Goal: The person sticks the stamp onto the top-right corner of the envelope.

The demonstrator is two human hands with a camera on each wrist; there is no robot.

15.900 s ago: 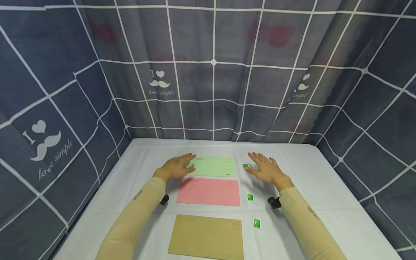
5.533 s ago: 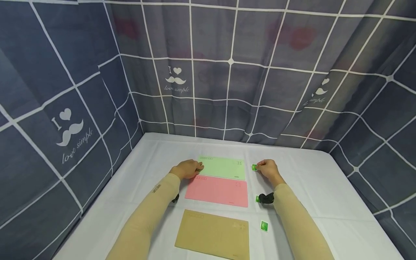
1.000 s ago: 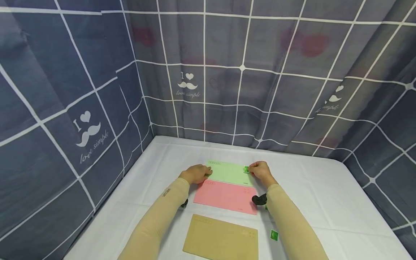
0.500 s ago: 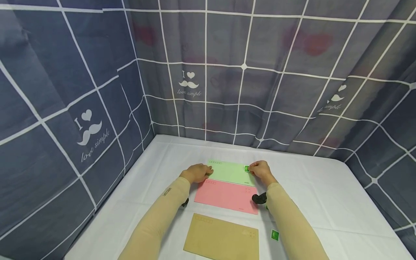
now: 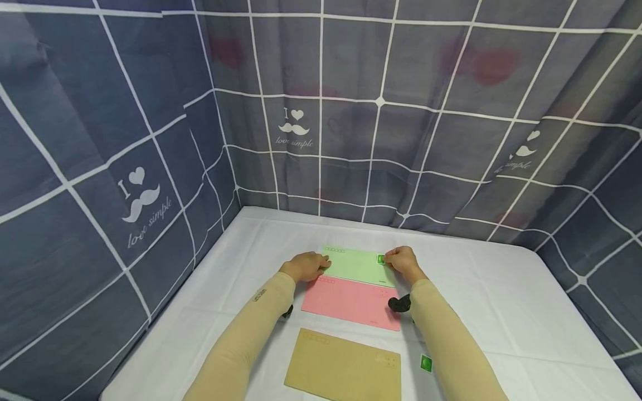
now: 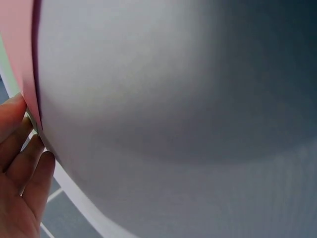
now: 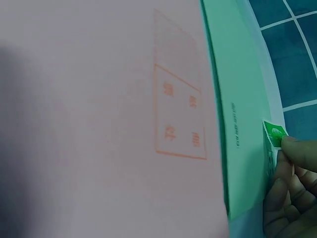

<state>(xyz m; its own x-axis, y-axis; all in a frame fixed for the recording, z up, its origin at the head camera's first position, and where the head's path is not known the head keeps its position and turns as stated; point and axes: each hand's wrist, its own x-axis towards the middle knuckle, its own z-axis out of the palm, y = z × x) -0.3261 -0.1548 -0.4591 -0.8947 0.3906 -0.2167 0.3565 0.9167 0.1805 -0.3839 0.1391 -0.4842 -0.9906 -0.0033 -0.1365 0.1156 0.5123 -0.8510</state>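
My right hand (image 5: 403,262) pinches a green stamp (image 5: 380,259) between thumb and finger at the upper right corner of the green envelope (image 5: 351,266). In the right wrist view the stamp (image 7: 275,133) lies partly under the thumb, looking slightly tilted; whether it is flat on the paper I cannot tell. At the other end, my left hand (image 5: 306,267) rests its fingertips on the green envelope's left edge. The left wrist view shows fairly straight fingers (image 6: 34,186) at that edge. A pink envelope (image 5: 351,302) lies just below the green one.
Closer to me lies a brown envelope (image 5: 346,365), with a second green stamp (image 5: 426,363) to its right. Another stamp is mostly covered by the right sleeve (image 5: 441,328). A white cloth covers the table (image 5: 501,312); a dark checked curtain (image 5: 351,133) hangs around it.
Both hands hovered spread at first. The left came down on the green envelope; the right pinched the far stamp off the table and carried it left onto the envelope's corner. The last second shows almost no movement.
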